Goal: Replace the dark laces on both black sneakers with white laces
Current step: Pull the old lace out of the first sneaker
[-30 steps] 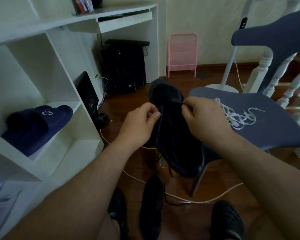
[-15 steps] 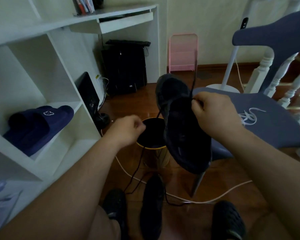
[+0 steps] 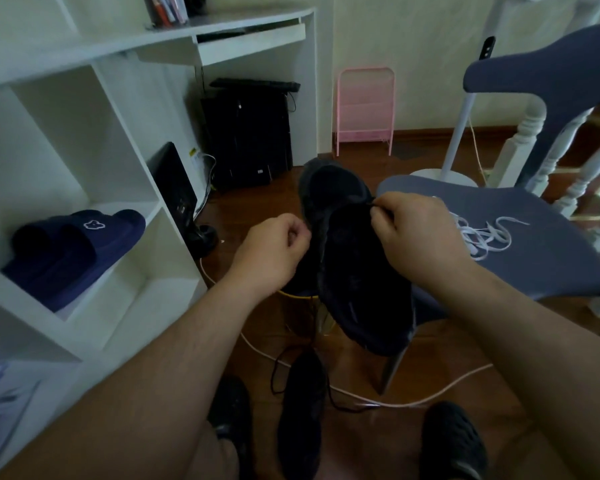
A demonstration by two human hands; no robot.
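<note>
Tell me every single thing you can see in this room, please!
Held sneaker: 1, black, in the air between both hands.
Second sneaker: 1, black, on the floor between the feet.
Dark lace: 1, black, loose on the floor beside the second sneaker.
White laces: a tangle, on the chair seat.
Chair: 1, blue-grey, right.
Slippers: 1 pair, navy, in a shelf cubby.
Shelf unit: 1, white, left.
Pink rack: 1, against the back wall.
Cable: 1, white, across the wooden floor.
Left hand: curled beside the held sneaker; grip unclear.
Right hand: pinching the sneaker's top.
</note>
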